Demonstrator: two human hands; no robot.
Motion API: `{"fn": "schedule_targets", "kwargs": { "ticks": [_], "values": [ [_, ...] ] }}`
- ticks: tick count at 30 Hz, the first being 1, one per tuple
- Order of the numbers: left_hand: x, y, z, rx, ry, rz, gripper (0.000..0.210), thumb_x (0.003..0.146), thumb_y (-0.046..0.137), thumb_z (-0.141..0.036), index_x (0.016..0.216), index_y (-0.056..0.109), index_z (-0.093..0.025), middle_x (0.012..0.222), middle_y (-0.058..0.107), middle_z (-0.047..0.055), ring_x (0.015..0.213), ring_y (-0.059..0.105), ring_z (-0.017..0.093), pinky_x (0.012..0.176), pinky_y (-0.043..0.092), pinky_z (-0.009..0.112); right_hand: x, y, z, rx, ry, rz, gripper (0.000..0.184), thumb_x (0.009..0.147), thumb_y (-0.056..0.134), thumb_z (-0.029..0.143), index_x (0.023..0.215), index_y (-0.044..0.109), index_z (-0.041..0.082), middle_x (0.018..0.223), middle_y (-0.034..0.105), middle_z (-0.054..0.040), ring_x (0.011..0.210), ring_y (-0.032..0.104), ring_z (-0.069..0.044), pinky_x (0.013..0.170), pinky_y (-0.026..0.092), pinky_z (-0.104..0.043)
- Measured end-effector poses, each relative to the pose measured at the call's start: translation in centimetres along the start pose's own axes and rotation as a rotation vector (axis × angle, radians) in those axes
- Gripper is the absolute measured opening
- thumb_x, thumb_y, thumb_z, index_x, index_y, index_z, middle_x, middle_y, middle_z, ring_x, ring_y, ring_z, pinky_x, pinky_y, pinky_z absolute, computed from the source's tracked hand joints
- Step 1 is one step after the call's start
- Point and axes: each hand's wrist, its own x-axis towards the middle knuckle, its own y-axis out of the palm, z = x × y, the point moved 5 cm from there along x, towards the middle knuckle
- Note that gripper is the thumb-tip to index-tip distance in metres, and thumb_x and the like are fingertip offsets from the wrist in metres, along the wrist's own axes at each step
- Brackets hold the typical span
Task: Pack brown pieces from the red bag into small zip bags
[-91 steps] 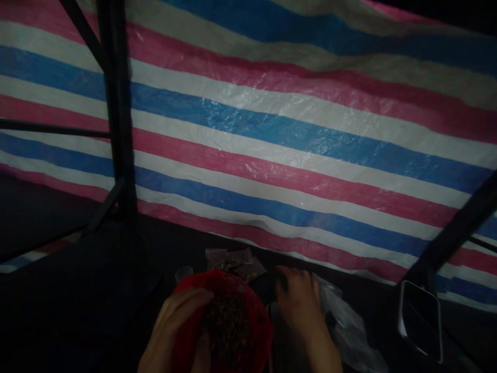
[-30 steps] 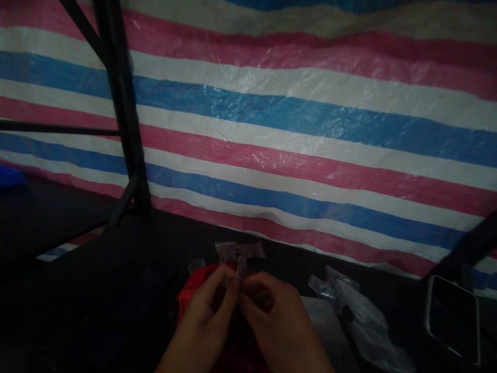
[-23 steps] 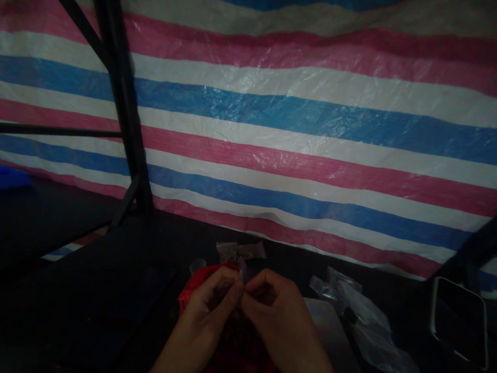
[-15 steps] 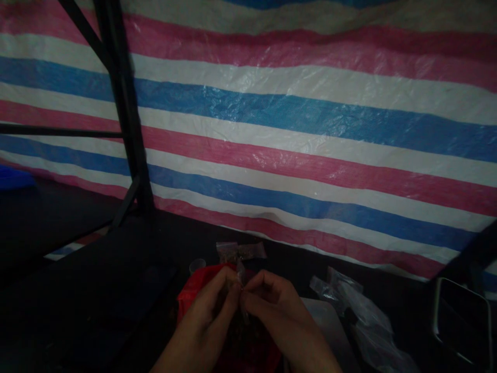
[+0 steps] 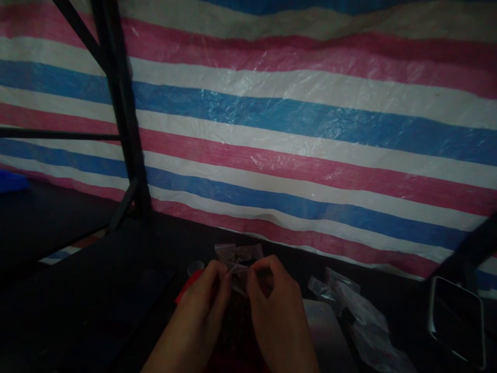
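The left hand (image 5: 201, 301) and the right hand (image 5: 277, 298) each pinch an edge of a small clear bag (image 5: 239, 281) between thumb and fingers, one at either side. The bag is between the fingertips, above a red bag (image 5: 189, 286) holding dark, loose pieces (image 5: 236, 324); the hands and forearms cover much of the red bag. Just right of the right forearm lies a flat grey panel (image 5: 326, 329). Beside that, loose clear bags (image 5: 368, 321) lie in a heap, with a phone-like device (image 5: 458, 321) further right. Beyond the red bag stand a small clear cup (image 5: 195, 267) and two filled sachets (image 5: 237, 252), side by side on the black table (image 5: 182, 233). A dark frame (image 5: 126, 119) rises at left. A striped sheet (image 5: 295, 134) hangs behind. Lighting is poor; the sachets' contents are indistinct.
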Motion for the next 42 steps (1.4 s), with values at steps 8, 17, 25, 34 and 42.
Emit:
{"fn": "schedule_targets", "kwargs": {
  "ticks": [8, 17, 25, 34, 42],
  "values": [
    [0.8, 2.6, 3.1, -0.788, -0.494, 0.022, 0.051, 0.083, 0.076, -0.066, 0.100, 0.079, -0.018, 0.092, 0.085, 0.011, 0.089, 0.082, 0.029, 0.080, 0.065, 0.039, -0.5, 0.9, -0.5, 0.058, -0.189, 0.355, 0.017, 0.089, 0.060, 0.010, 0.084, 0.065, 0.025, 0.094, 0.073, 0.0014, 0.090, 0.071, -0.018, 0.082, 0.052, -0.028],
    [0.7, 1.7, 1.7, -0.357, -0.155, 0.067, 0.062, 0.082, 0.075, -0.068, 0.127, 0.075, -0.025, 0.133, 0.078, 0.008, 0.132, 0.068, 0.033, 0.118, 0.049, 0.045, -0.1, -1.7, -1.1, 0.029, -0.171, 0.304, 0.029, 0.087, 0.064, 0.013, 0.112, 0.072, 0.027, 0.117, 0.075, -0.0023, 0.114, 0.070, -0.022, 0.104, 0.052, -0.035],
    [0.1, 2.5, 1.3, -0.193, 0.058, 0.170, 0.047, 0.093, 0.063, -0.048, 0.134, 0.072, -0.026, 0.152, 0.067, 0.009, 0.144, 0.059, 0.031, 0.124, 0.043, 0.045, 0.2, -0.3, -1.5, 0.102, -0.073, 0.263, 0.043, 0.082, 0.079, 0.020, 0.124, 0.072, 0.027, 0.121, 0.077, -0.0033, 0.114, 0.072, -0.023, 0.105, 0.053, -0.037],
    [0.2, 2.2, 1.2, -0.218, -0.059, 0.212, 0.054, 0.081, 0.078, -0.032, 0.135, 0.072, -0.032, 0.147, 0.071, 0.005, 0.142, 0.061, 0.031, 0.123, 0.045, 0.046, 0.2, -0.4, -0.8, 0.172, -0.085, 0.264, 0.023, 0.084, 0.072, 0.019, 0.106, 0.070, 0.025, 0.102, 0.079, -0.0009, 0.100, 0.076, -0.021, 0.092, 0.056, -0.033],
    [0.1, 1.5, 2.4, -0.043, 0.067, 0.185, 0.055, 0.086, 0.073, -0.026, 0.139, 0.067, -0.038, 0.149, 0.069, 0.000, 0.140, 0.062, 0.026, 0.124, 0.044, 0.049, 0.5, -0.4, -1.0, 0.200, -0.101, 0.251, 0.027, 0.081, 0.076, 0.023, 0.106, 0.068, 0.026, 0.101, 0.079, -0.0011, 0.099, 0.076, -0.021, 0.089, 0.057, -0.033]
  ]
}}
